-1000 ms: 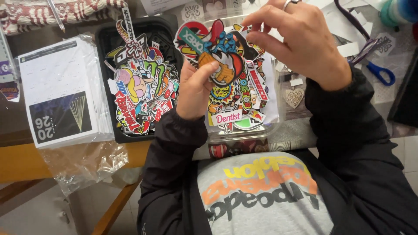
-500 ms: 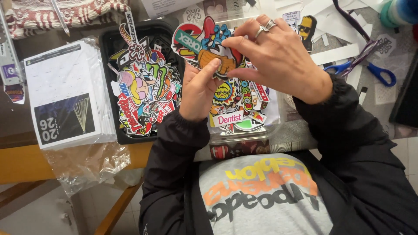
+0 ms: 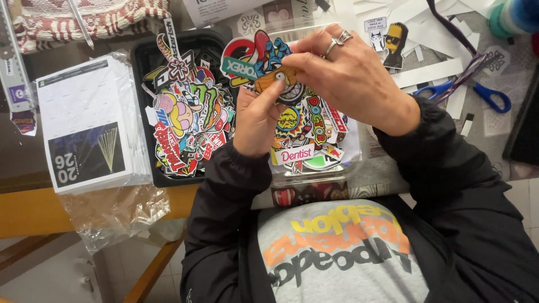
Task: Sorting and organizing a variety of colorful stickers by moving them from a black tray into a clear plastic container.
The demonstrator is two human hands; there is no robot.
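Both hands hold one small orange cartoon sticker just above a clear plastic tray piled with colourful stickers. My left hand pinches the sticker's lower left edge with thumb and fingers. My right hand, with a ring on one finger, grips its right side from above. A black tray holding several more stickers lies to the left of my left hand.
A shrink-wrapped stack of white calendar cards sits at the left, crumpled clear wrap below it. Blue-handled scissors, paper scraps and a cut-out yellow cartoon sticker lie at the upper right. A woven red-and-white cloth lies at the top left.
The orange sticker has been raised and turned between both hands. My right hand has shifted left and lower over it, and my left thumb now presses its edge.
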